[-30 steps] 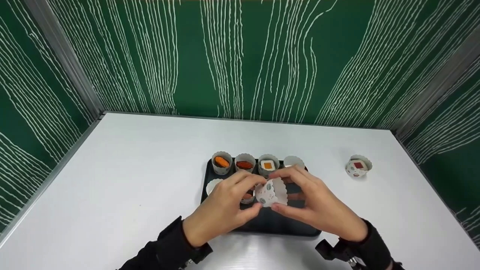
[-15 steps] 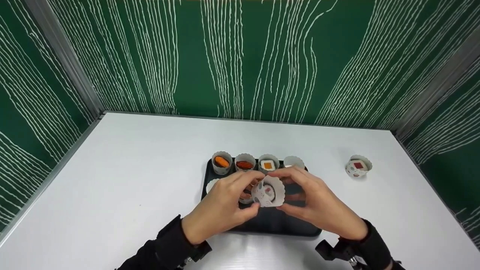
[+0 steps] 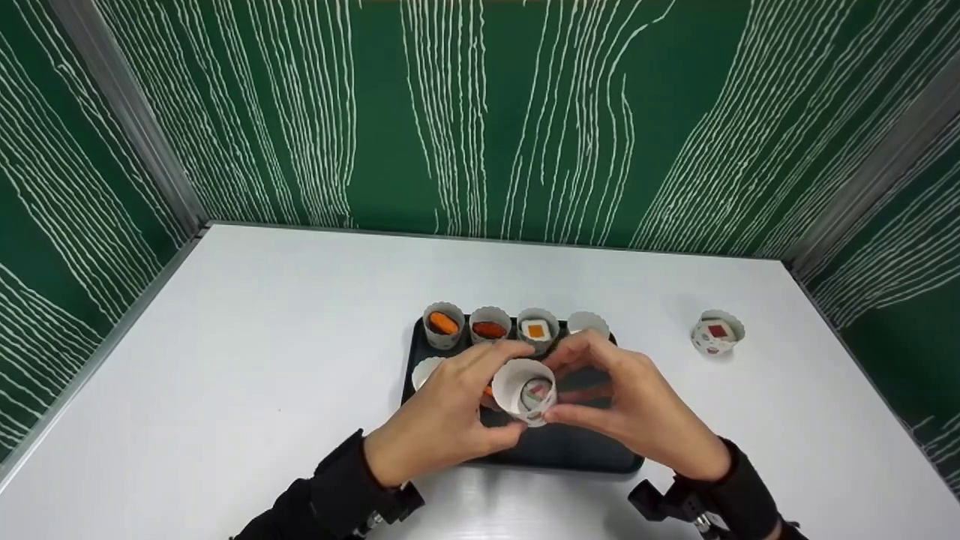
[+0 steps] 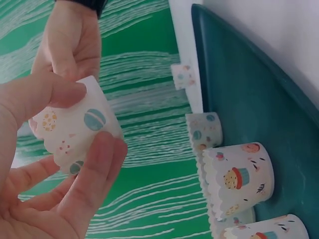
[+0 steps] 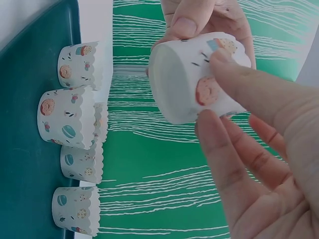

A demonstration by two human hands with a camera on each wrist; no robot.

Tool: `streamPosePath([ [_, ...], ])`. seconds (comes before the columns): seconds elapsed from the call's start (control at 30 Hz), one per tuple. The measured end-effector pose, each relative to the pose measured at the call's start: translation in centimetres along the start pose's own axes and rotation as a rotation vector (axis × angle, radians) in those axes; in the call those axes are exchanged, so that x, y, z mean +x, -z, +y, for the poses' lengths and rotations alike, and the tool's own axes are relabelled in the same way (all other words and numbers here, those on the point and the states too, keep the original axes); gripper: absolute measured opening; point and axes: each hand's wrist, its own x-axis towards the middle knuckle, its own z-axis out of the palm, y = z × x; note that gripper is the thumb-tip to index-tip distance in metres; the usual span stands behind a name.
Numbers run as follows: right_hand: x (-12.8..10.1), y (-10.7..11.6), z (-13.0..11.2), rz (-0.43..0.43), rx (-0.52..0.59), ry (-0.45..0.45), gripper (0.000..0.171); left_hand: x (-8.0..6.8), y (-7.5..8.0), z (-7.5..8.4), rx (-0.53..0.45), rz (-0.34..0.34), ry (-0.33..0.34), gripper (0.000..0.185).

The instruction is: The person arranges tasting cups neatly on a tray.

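Observation:
Over the dark tray (image 3: 562, 450), both hands hold a paper baking cup (image 3: 508, 384) with macaron, donut and cupcake prints and a scalloped rim. Its mouth faces up toward the head camera, showing a round piece (image 3: 536, 391) with a pink and green centre, like a sushi roll slice. My left hand (image 3: 450, 405) pinches the cup's left side, thumb below and index finger along the rim. From the right, my right hand (image 3: 637, 390) grips the cup's wall. In the right wrist view the pale base of the cup (image 5: 172, 82) shows between the fingertips.
On the tray, more printed cups stand in rows, holding an orange-topped piece (image 3: 444, 323), a dark red-topped piece (image 3: 490, 329) and a white square piece (image 3: 535, 330). A separate cup (image 3: 709, 341) sits on the white table at the right. Green walls with white lines rise behind.
The held cup has turned between the hands, from tipped to the right to facing up and slightly left, so the piece inside now shows. Both hands stay over the tray.

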Motion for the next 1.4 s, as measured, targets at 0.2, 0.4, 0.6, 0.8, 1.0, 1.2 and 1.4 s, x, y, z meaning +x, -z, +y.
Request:
streamPosePath([
  [0.2,-0.2,-0.1,0.4,0.012,0.014,0.051,0.034,-0.1,0.0,0.1,-0.002,-0.01,0.02,0.07],
  [0.4,-0.1,-0.3,0.4,0.008,-0.026,0.068,0.032,-0.2,0.1,0.1,-0.008,-0.002,0.014,0.067],
  [0.6,-0.2,-0.2,0.3,-0.003,-0.055,0.052,0.031,-0.1,0.1,0.1,-0.069,-0.03,0.043,0.064],
  [0.8,-0.3,-0.1,0.3,-0.01,-0.097,0.065,0.031,-0.2,0.2,-0.1,-0.042,-0.039,0.026,0.058],
  [1.0,-0.1,-0.1,0.4,-0.017,-0.1,0.082,0.029,-0.3,0.4,-0.2,-0.036,-0.027,0.019,0.055],
  [1.2,-0.1,0.1,0.6,-0.028,-0.106,0.115,0.03,-0.3,0.4,-0.2,-0.011,-0.014,0.023,0.053],
  [1.4,-0.2,0.8,0.5,-0.032,-0.153,0.115,0.03,-0.2,0.0,-0.3,0.042,-0.04,0.031,0.053],
])
